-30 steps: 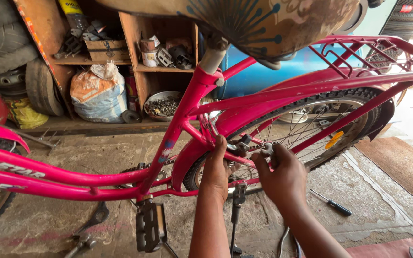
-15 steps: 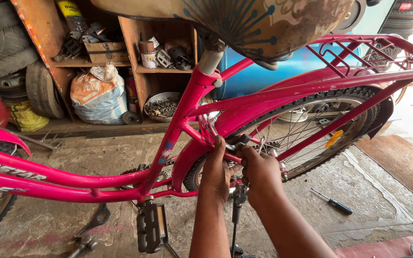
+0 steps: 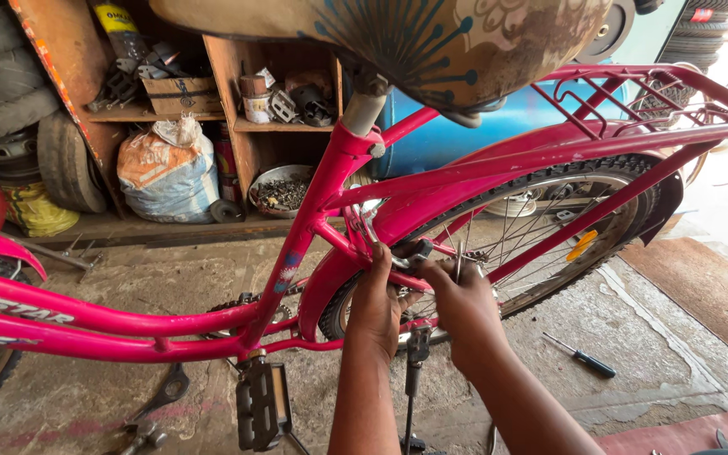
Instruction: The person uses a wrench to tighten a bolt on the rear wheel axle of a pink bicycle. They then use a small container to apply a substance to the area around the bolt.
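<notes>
The pink bicycle frame (image 3: 212,316) fills the frame from lower left to upper right, its patterned saddle (image 3: 431,42) along the top edge. Steady yourself against the rear wheel (image 3: 549,227), right of centre. At centre, your left hand (image 3: 377,303) wraps the stay beside the rear brake assembly (image 3: 419,251); keep that hold firm. Your right hand (image 3: 465,303) pinches a thin metal piece (image 3: 458,263) upright between fingertips; keep it straight. A screwdriver (image 3: 581,357) lies lower right, within reach.
</notes>
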